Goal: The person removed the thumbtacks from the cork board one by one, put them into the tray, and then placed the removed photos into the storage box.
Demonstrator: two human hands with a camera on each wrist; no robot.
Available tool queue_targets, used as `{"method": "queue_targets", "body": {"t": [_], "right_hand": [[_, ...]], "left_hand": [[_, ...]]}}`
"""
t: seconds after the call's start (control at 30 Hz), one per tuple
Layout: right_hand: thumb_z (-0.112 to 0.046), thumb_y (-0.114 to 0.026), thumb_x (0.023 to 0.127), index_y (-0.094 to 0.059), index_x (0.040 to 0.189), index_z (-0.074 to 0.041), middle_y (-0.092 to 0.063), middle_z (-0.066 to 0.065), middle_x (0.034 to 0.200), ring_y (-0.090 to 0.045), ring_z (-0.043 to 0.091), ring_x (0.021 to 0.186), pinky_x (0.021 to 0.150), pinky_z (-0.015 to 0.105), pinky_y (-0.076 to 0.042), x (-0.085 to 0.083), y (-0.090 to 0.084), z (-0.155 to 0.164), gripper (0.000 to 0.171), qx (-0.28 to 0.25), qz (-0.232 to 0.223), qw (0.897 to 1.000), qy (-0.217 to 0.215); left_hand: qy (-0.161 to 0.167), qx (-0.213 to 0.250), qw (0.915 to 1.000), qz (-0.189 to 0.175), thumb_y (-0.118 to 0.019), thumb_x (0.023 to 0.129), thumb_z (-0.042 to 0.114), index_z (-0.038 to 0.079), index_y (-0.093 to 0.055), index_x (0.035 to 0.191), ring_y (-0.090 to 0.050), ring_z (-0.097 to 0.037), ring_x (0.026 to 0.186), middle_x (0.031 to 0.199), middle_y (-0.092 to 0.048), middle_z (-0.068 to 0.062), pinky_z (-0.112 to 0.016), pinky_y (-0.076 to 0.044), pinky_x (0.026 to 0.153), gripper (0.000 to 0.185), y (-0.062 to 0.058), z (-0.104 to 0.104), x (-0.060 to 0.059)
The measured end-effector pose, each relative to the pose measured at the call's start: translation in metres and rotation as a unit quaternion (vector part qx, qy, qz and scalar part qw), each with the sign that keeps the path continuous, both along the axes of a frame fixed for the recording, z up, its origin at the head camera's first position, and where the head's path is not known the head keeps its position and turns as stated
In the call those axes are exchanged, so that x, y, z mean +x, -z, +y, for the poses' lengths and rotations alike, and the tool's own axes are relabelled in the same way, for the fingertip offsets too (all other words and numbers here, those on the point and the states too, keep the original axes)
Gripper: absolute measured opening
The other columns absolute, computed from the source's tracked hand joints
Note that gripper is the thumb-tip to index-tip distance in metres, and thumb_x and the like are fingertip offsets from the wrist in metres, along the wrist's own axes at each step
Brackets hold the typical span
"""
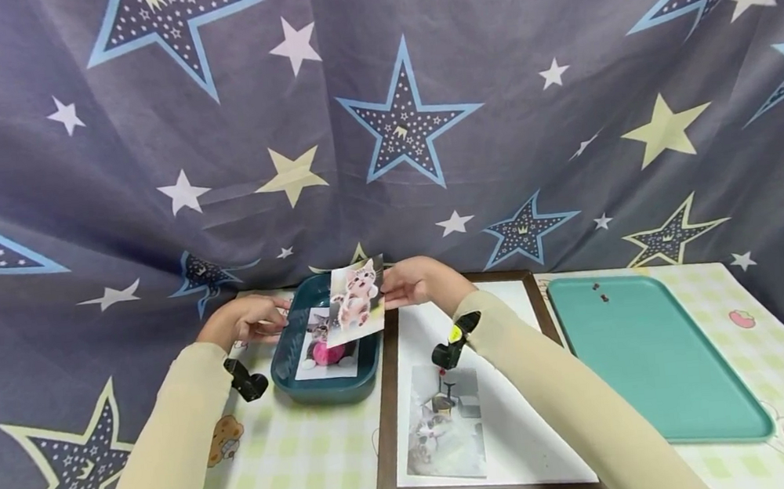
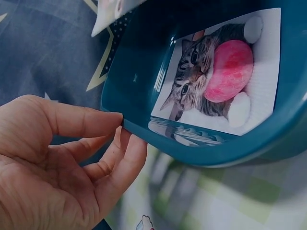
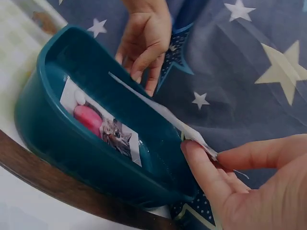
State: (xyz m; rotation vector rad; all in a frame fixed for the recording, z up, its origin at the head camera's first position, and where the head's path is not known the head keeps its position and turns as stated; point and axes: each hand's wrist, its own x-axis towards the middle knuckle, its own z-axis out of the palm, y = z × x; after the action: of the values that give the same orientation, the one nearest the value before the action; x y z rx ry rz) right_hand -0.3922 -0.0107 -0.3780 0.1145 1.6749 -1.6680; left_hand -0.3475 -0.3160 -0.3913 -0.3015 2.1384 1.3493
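Note:
My right hand (image 1: 413,280) pinches the edge of a kitten photo (image 1: 355,303) between thumb and fingers, holding it tilted above a dark teal basin (image 1: 328,393). Edge-on, the same photo shows as a thin white sheet in the right wrist view. My left hand (image 2: 72,153) has its thumb and fingertips at the basin's rim (image 2: 192,155), pinching it from the left side. Inside the basin lies another photo (image 2: 211,72), of a tabby cat with a pink ball. The raised photo covers part of it in the head view.
Right of the basin lies a white board with a brown frame (image 1: 394,402), bearing a cat photo (image 1: 446,436) with a red pin (image 1: 442,371) at its top. A green tray (image 1: 651,361) farther right holds red push pins (image 1: 605,298). A star-patterned curtain (image 1: 390,221) hangs behind.

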Motion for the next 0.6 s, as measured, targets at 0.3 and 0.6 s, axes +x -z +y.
{"method": "queue_targets", "body": {"t": [0.3,0.6], "right_hand": [[0.018,-0.063,0.078,-0.065,0.107,-0.002,-0.075,0.021,0.101,-0.075,0.037,0.090,0.080,0.051,-0.063,-0.181,0.193,-0.043,0.036,0.044,-0.004,0.999,0.009],[0.020,-0.061,0.078,-0.058,0.113,0.005,-0.074,0.026,0.095,-0.075,0.036,0.084,0.071,0.047,-0.064,-0.156,0.169,-0.044,0.038,0.082,-0.010,0.996,0.023]], "left_hand": [[-0.005,-0.002,1.0000,-0.008,-0.051,0.096,-0.002,-0.002,-0.025,0.156,-0.057,-0.012,0.093,0.124,-0.048,-0.010,-0.025,-0.059,0.081,0.065,0.003,0.001,-0.003],[-0.007,-0.001,0.9999,-0.014,-0.051,0.096,-0.003,-0.001,-0.025,0.155,-0.057,-0.009,0.089,0.119,-0.050,-0.008,-0.027,-0.059,0.085,0.065,-0.001,-0.001,0.000]]}}
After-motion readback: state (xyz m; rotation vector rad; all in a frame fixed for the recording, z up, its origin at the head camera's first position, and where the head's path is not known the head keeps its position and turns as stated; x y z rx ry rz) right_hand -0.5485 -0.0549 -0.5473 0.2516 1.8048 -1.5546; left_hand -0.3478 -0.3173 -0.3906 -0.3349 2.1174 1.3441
